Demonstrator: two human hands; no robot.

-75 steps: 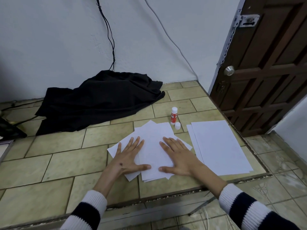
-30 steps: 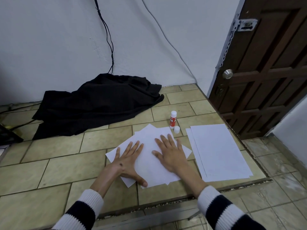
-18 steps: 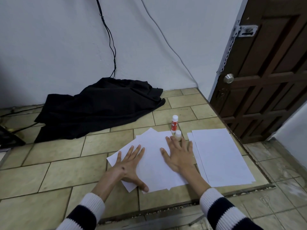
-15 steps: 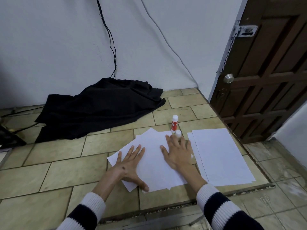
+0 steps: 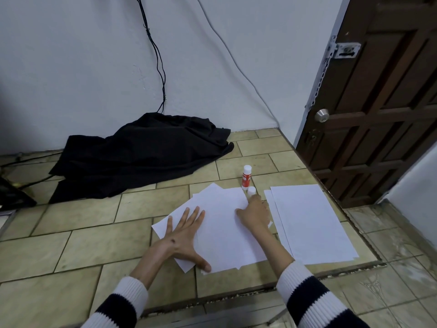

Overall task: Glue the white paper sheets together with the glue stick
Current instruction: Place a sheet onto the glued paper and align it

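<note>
We see the left hand (image 5: 182, 235) flat, fingers spread, on overlapping white sheets (image 5: 224, 228) — the right hand (image 5: 254, 213), fingers curled, touches the glue cap (image 5: 251, 191) beside the upright glue stick (image 5: 246, 176).

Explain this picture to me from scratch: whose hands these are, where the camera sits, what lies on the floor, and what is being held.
No machine here: a person wears a camera on the head, looking down at their own two bare hands. The left hand lies flat on the fanned pile of white paper sheets on the beige tiled floor. The right hand reaches its fingers to the small white cap beside the upright red-and-white glue stick. A second neat stack of white sheets lies to the right, crumpled black cloth behind. Neither hand holds anything.
</note>
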